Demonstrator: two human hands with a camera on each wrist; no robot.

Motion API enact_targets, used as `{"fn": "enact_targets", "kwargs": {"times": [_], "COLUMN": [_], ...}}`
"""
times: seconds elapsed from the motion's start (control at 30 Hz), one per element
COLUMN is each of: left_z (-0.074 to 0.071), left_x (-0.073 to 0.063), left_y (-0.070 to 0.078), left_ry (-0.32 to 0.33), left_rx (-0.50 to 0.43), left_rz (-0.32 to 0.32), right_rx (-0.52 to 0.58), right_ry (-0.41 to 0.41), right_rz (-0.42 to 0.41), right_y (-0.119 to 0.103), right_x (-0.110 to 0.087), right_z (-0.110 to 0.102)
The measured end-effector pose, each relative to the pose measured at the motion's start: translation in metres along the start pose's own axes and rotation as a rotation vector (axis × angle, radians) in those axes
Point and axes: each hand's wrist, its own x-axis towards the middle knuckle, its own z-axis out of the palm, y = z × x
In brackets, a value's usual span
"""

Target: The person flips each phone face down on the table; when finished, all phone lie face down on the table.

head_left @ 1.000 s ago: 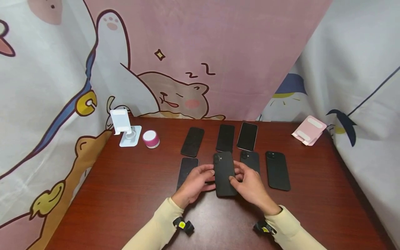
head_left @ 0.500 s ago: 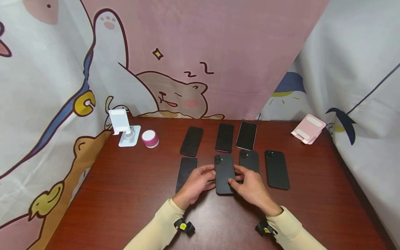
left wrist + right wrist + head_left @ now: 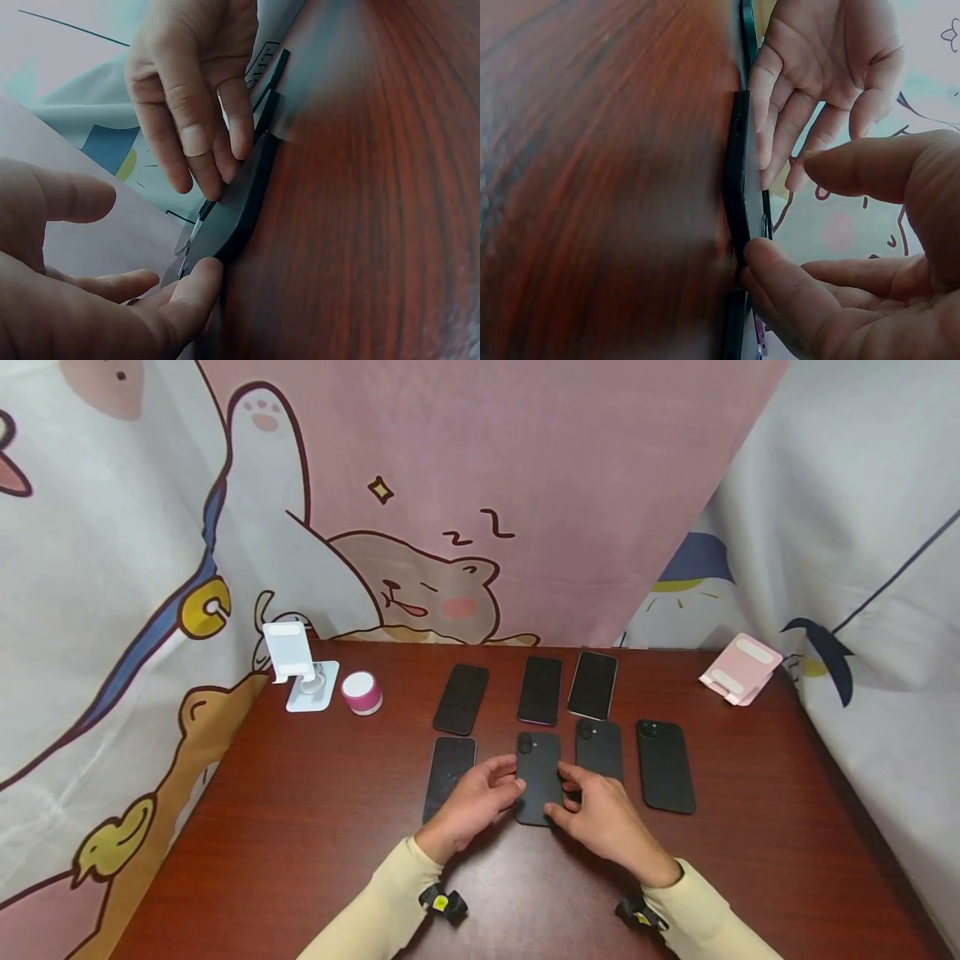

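A black smartphone point(image 3: 538, 789) lies back up on the wooden table, its camera at the far left corner. My left hand point(image 3: 476, 800) is at its left edge and my right hand point(image 3: 603, 818) at its right edge. In the left wrist view, the left thumb point(image 3: 79, 199) is raised off the phone point(image 3: 244, 199) while a fingertip stays by its edge. The right wrist view likewise has the right thumb point(image 3: 862, 169) lifted, with a fingertip touching the phone's side point(image 3: 737, 180). A second back-up phone point(image 3: 602, 747) lies partly behind the right hand; a face-up phone point(image 3: 448, 764) is partly under the left.
Farther back lie three face-up phones point(image 3: 461, 699). Another back-up phone point(image 3: 666, 767) lies at the right. A white phone stand point(image 3: 288, 652) and a pink-and-white round object point(image 3: 362, 693) stand back left. A pink stand point(image 3: 742, 670) is back right, before a printed curtain point(image 3: 600, 485).
The phone between my hands has come down flat onto the table, in line with its neighbours. Both hands have loosened from its sides, the left thumb and right fingers drawing back slightly.
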Motion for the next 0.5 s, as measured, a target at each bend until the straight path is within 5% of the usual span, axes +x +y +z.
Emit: {"fn": "enact_targets", "kwargs": {"times": [0.5], "left_z": [0.004], "left_x": [0.022], "left_y": [0.001], "left_ry": [0.003], "left_rx": [-0.092], "left_rz": [0.024], "right_rx": [-0.021], "right_ry": [0.006], "right_rz": [-0.047], "right_y": [0.000], "right_x": [0.016], "right_z": [-0.005]}}
